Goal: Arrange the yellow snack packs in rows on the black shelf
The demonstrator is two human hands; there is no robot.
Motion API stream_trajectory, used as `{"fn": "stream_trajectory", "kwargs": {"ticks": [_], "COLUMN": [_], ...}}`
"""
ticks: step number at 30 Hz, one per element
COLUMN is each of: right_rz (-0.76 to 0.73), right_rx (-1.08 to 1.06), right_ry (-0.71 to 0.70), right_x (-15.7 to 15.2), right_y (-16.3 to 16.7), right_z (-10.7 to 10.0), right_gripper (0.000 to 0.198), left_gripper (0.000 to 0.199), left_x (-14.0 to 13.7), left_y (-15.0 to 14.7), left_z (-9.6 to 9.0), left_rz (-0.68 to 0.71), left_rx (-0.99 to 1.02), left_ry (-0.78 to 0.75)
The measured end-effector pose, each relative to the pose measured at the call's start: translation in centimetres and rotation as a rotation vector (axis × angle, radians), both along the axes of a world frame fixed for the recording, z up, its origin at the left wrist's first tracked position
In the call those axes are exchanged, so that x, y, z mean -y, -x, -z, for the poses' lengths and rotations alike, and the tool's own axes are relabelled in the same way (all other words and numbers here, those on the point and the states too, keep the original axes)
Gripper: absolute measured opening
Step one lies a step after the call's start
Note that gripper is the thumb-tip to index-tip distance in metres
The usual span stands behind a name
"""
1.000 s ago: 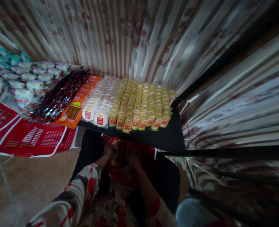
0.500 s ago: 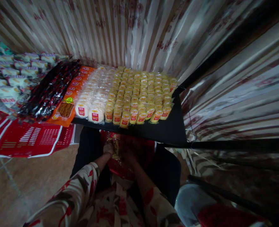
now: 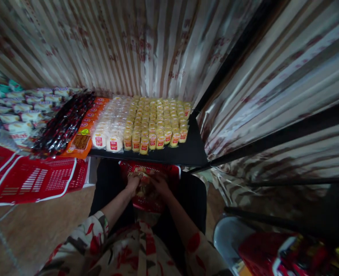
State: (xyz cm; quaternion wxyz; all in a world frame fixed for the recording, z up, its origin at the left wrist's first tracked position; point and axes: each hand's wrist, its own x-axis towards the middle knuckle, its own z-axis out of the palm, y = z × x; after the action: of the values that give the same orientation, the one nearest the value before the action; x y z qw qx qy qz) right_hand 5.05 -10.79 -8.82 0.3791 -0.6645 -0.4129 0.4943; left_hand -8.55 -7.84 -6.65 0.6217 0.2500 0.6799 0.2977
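Note:
A red basket point(image 3: 173, 171) rests on my lap with small clear-wrapped yellow snack packets point(image 3: 142, 189) in it. My left hand point(image 3: 132, 181) is over the basket, its fingers closed on wrapped snack packets at the top. Close by on the right, my right hand point(image 3: 160, 184) has its fingers closed at the same packets; the dim light hides the exact grip. Just beyond my hands, on the black shelf point(image 3: 195, 150), rows of yellow wrapped snacks point(image 3: 152, 126) stand beside white wrapped round snacks point(image 3: 114, 143).
Left of these lie an orange snack bag point(image 3: 80, 142), dark red-and-black packets point(image 3: 63, 126) and several white packets point(image 3: 21, 128). A red basket with white handles point(image 3: 48, 174) sits below at the left. At lower right are a grey stool point(image 3: 228, 235) and another filled red container point(image 3: 258, 251).
My right hand has come up to the packets beside my left hand, out of the blur low in the basket. The view has shifted, showing more of the container at lower right.

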Motion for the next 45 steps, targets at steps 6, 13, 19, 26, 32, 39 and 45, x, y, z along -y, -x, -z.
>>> {"fn": "stream_trajectory", "kwargs": {"ticks": [6, 13, 19, 26, 32, 39, 45], "right_rz": [0.14, 0.241, 0.351, 0.504, 0.396, 0.474, 0.503], "right_rx": [-0.205, -0.281, -0.409, -0.327, -0.184, -0.16, 0.134], "right_ry": [-0.014, -0.164, -0.266, -0.438, -0.547, -0.649, -0.69], "right_x": [0.3, -0.1, 0.0, -2.4, -6.5, -10.9, -15.6], "right_y": [-3.4, -6.0, -5.7, -7.7, -10.9, -13.4, -16.6], "right_z": [-3.9, -9.8, -12.1, -13.5, -17.0, -17.4, -17.1], "right_gripper": [0.036, 0.051, 0.055, 0.042, 0.047, 0.053, 0.044], "left_gripper": [0.006, 0.006, 0.011, 0.007, 0.02, 0.016, 0.026], "left_x": [0.8, 1.7, 1.2, -1.5, -6.2, -11.4, -14.9], "left_y": [-1.2, -3.6, -7.6, -11.1, -13.8, -18.4, -20.9], "left_z": [-3.5, -7.9, -11.2, -13.6, -16.5, -16.9, -18.0], "left_rz": [0.074, 0.136, 0.017, 0.189, 0.345, 0.321, 0.442], "left_rx": [0.223, 0.555, 0.685, 0.451, 0.081, 0.113, 0.022], "left_ry": [-0.029, -0.063, -0.112, -0.205, -0.569, -0.63, -0.651]}}
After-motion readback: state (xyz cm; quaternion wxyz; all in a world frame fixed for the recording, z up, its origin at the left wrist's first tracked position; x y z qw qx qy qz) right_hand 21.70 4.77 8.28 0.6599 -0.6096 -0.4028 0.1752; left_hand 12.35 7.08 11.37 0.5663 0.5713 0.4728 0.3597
